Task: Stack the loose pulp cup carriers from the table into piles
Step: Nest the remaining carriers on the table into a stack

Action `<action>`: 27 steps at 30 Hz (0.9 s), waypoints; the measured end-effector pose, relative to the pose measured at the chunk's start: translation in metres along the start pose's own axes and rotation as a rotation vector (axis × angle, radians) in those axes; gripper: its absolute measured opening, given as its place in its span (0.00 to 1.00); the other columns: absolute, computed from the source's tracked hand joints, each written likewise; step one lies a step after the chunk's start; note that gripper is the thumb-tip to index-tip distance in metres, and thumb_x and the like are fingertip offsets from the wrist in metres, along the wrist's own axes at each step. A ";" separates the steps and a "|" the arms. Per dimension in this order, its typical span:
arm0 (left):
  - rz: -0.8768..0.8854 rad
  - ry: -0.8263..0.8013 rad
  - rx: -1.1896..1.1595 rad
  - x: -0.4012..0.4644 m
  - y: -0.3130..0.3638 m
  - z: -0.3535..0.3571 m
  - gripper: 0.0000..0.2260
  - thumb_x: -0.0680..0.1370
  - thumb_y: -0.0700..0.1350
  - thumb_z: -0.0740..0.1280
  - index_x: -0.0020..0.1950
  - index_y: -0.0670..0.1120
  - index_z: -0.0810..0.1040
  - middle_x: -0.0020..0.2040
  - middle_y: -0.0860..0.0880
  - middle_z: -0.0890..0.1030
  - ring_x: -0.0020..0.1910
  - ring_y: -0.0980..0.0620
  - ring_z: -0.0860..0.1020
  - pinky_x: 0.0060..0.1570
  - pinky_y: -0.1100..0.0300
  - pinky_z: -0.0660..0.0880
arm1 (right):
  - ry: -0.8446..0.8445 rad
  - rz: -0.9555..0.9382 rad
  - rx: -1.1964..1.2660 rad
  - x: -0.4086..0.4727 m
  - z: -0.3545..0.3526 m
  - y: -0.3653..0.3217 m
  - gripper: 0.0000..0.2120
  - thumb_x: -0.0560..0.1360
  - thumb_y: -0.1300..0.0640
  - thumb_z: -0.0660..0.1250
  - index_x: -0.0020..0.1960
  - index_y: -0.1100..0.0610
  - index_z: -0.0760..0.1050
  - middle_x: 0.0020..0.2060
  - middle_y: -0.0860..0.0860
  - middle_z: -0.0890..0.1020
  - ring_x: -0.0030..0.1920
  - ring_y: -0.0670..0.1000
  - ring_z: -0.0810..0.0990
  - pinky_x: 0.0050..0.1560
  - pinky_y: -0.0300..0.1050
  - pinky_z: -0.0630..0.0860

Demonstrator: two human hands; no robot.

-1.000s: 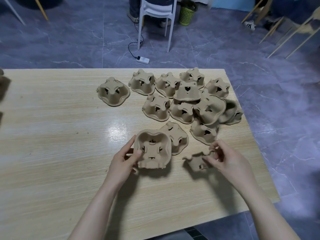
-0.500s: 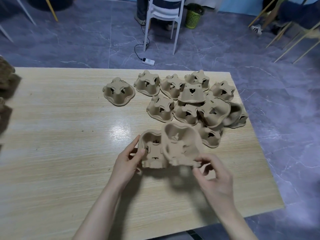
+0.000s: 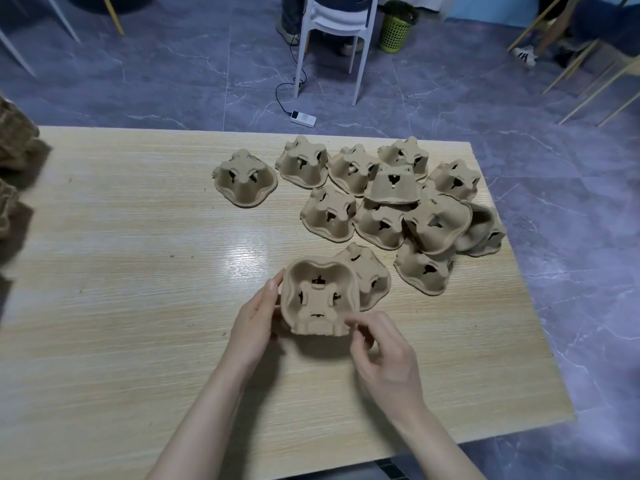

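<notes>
Left hand (image 3: 254,315) against upturned carrier's (image 3: 318,301) left rim.

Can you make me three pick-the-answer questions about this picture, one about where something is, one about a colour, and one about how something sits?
1. Where does the white power strip lie?
A. on the floor beyond the table
B. on the table
C. on the chair

2. What colour is the mesh bin?
A. red
B. green
C. black

3. How does the cup carrier between the left hand and right hand sit?
A. hollow side up
B. hollow side down
C. folded flat

Answers: 1 A, it rests on grey tiles. 2 B, its mesh is bright green. 3 A, its open cavity faces the camera.
</notes>
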State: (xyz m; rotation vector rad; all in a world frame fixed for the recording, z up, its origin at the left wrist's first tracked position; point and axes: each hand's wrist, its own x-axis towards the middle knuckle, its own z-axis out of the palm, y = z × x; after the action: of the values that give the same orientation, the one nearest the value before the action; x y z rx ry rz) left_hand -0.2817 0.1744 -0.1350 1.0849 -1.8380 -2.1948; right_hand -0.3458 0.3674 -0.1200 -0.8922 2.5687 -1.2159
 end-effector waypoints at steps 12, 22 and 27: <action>0.025 0.055 0.047 -0.004 -0.005 -0.006 0.23 0.79 0.46 0.69 0.70 0.64 0.71 0.41 0.60 0.84 0.33 0.62 0.77 0.38 0.59 0.74 | 0.022 0.253 -0.026 0.048 -0.010 0.017 0.22 0.74 0.59 0.69 0.66 0.49 0.71 0.52 0.42 0.71 0.38 0.45 0.75 0.44 0.47 0.76; 0.014 0.168 -0.004 -0.009 -0.001 -0.018 0.23 0.79 0.45 0.69 0.72 0.60 0.72 0.39 0.56 0.84 0.31 0.63 0.76 0.34 0.60 0.75 | -0.271 0.308 -0.436 0.107 -0.006 0.029 0.33 0.75 0.51 0.70 0.75 0.47 0.60 0.64 0.53 0.70 0.63 0.59 0.74 0.57 0.54 0.72; -0.010 0.154 -0.027 -0.008 -0.001 -0.020 0.23 0.78 0.44 0.70 0.72 0.60 0.73 0.41 0.54 0.84 0.35 0.58 0.78 0.37 0.55 0.77 | -0.151 0.245 -0.331 0.093 -0.006 0.015 0.42 0.72 0.56 0.74 0.78 0.47 0.53 0.68 0.51 0.69 0.66 0.55 0.71 0.57 0.51 0.72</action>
State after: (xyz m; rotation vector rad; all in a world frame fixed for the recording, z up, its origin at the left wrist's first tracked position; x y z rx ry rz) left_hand -0.2647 0.1620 -0.1325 1.2234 -1.7378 -2.0700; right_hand -0.4299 0.3253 -0.1177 -0.6657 2.6972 -0.6446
